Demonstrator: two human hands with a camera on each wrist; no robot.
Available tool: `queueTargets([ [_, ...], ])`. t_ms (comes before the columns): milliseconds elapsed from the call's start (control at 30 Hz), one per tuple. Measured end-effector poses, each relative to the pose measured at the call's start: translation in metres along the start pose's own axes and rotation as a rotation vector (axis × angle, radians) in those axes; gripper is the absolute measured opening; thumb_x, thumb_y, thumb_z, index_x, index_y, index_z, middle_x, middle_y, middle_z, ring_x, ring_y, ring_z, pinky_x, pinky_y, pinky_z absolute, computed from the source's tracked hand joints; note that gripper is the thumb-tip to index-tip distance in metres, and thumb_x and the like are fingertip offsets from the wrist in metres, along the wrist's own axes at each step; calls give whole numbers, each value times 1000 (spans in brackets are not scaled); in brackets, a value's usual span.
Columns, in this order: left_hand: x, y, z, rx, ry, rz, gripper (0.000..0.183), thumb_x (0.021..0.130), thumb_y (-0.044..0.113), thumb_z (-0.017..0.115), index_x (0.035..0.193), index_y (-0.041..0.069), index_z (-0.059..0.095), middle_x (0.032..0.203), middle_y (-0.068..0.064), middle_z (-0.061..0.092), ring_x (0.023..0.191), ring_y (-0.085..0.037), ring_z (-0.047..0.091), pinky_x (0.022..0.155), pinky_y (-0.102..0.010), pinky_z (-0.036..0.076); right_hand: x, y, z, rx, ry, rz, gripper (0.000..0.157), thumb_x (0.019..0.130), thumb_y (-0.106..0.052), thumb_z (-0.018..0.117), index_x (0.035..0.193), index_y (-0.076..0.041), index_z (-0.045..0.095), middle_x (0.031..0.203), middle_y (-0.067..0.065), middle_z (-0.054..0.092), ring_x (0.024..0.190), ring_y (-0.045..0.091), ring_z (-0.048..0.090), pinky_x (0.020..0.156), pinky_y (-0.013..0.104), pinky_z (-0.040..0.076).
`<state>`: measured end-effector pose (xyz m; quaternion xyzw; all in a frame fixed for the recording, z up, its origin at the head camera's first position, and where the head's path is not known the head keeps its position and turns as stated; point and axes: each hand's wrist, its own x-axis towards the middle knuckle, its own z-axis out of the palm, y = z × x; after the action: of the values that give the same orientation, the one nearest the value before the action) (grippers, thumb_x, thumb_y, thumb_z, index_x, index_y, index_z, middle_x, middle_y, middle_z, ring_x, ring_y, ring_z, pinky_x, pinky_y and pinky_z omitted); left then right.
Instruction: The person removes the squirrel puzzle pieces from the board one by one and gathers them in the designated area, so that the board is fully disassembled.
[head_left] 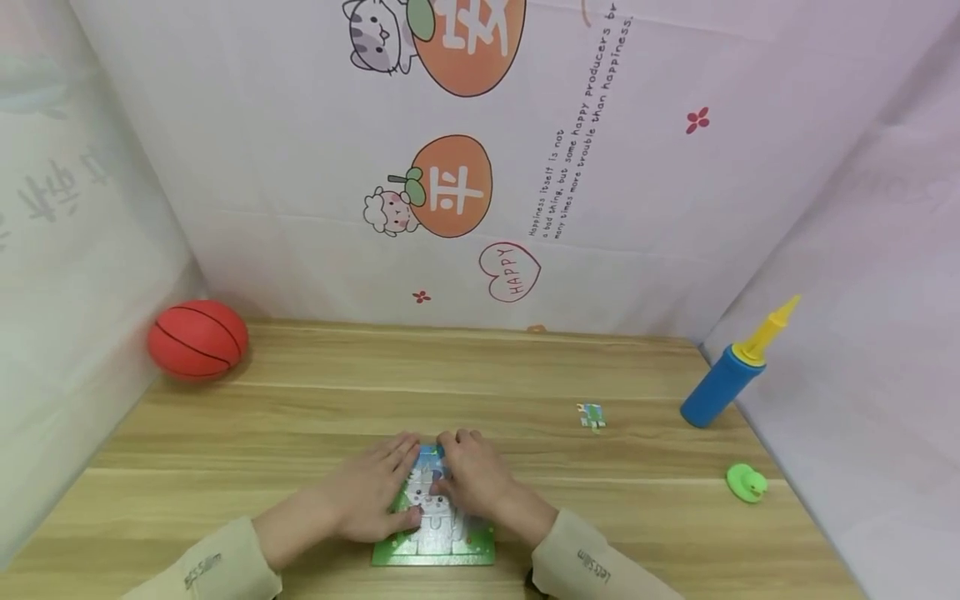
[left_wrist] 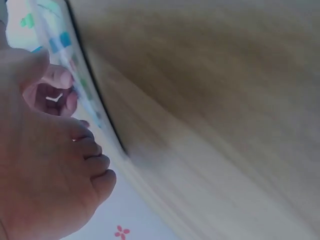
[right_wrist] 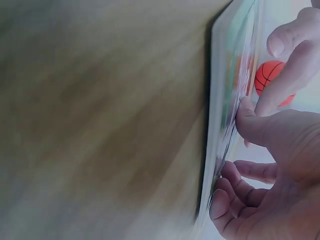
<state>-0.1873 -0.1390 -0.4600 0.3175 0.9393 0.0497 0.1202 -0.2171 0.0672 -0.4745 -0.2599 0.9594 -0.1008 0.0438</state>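
A jigsaw puzzle board [head_left: 433, 560] with a green border and a white animal picture lies flat at the front middle of the table. Across its left side rests my left hand [head_left: 378, 492], fingers stretched toward the far edge and thumb on the picture. My right hand [head_left: 480, 479] lies over the upper right part, its fingers bent at the far side and its thumb touching the picture. The right wrist view shows those fingertips [right_wrist: 220, 202] at the board's edge, apart from the thumb. Both hands hide part of the picture.
A loose puzzle piece [head_left: 592, 415] lies to the right beyond the board. A blue and yellow hand pump [head_left: 718, 387] stands at the back right, with a small green toy [head_left: 747, 483] nearer. A red ball [head_left: 198, 340] sits at the back left. Printed cloth walls surround the wooden table.
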Motion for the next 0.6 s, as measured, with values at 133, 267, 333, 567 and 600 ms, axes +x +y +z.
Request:
queueTargets([
  [133, 0, -1, 2, 16, -20, -9, 92, 101, 66, 48, 160, -3, 32, 173, -20, 24, 163, -33, 23, 133, -49, 29, 0, 1, -2, 11, -4, -10, 62, 88, -40, 82, 136, -7, 60, 119, 12, 71, 107, 24, 68, 92, 36, 62],
  [267, 2, -1, 4, 41, -23, -10, 93, 100, 66, 49, 160, -2, 32, 173, -19, 24, 163, -32, 24, 133, -48, 30, 0, 2, -2, 8, 0, -8, 61, 88, -41, 81, 135, -7, 62, 119, 12, 70, 107, 23, 68, 93, 36, 62],
  [333, 3, 0, 5, 51, -17, -11, 93, 100, 66, 49, 160, -2, 32, 173, -19, 24, 163, -32, 24, 133, -47, 30, 0, 3, -2, 1, 6, -3, 60, 88, -42, 81, 134, -7, 64, 118, 11, 71, 107, 23, 68, 92, 36, 62],
  [567, 3, 0, 6, 68, -21, -9, 93, 100, 66, 48, 160, -2, 32, 173, -19, 25, 163, -32, 25, 133, -47, 29, 0, 1, -1, -68, 57, -28, 55, 84, -44, 84, 124, -7, 73, 109, 8, 73, 99, 19, 68, 85, 32, 63],
  [600, 3, 0, 7, 67, -21, -9, 93, 100, 66, 48, 160, -2, 32, 173, -19, 25, 163, -33, 25, 133, -47, 29, 0, 1, 0, -87, 67, -32, 55, 84, -45, 84, 123, -8, 74, 108, 7, 73, 98, 19, 68, 84, 31, 63],
])
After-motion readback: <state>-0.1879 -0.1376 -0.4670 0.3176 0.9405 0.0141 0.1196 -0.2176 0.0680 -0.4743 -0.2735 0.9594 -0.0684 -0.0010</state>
